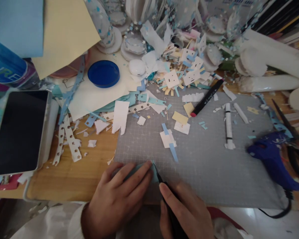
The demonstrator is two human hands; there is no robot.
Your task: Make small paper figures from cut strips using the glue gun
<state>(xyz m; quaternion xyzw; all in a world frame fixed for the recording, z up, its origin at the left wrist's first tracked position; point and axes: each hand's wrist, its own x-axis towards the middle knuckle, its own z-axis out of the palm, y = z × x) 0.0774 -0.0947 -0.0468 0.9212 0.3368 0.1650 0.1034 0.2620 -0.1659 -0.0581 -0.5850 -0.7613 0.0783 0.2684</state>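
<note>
My left hand (117, 199) lies flat with its fingers stretched out, pressing a small teal piece of paper (142, 168) onto the grey cutting mat (214, 166) at the mat's near left corner. My right hand (186, 212) is closed round a black pen-like tool (164, 189); its tip touches the right edge of the teal paper, just past my left fingertips. Most of the paper is hidden under my left fingers.
Paper scraps litter the mat and wooden table. A black marker with a red end (206, 98) lies at the back, a rolled white paper tube (228, 127) in the middle, a blue glue gun (274, 159) and black scissors (294, 139) at right. A phone (18, 131) and blue lid (103, 73) sit left.
</note>
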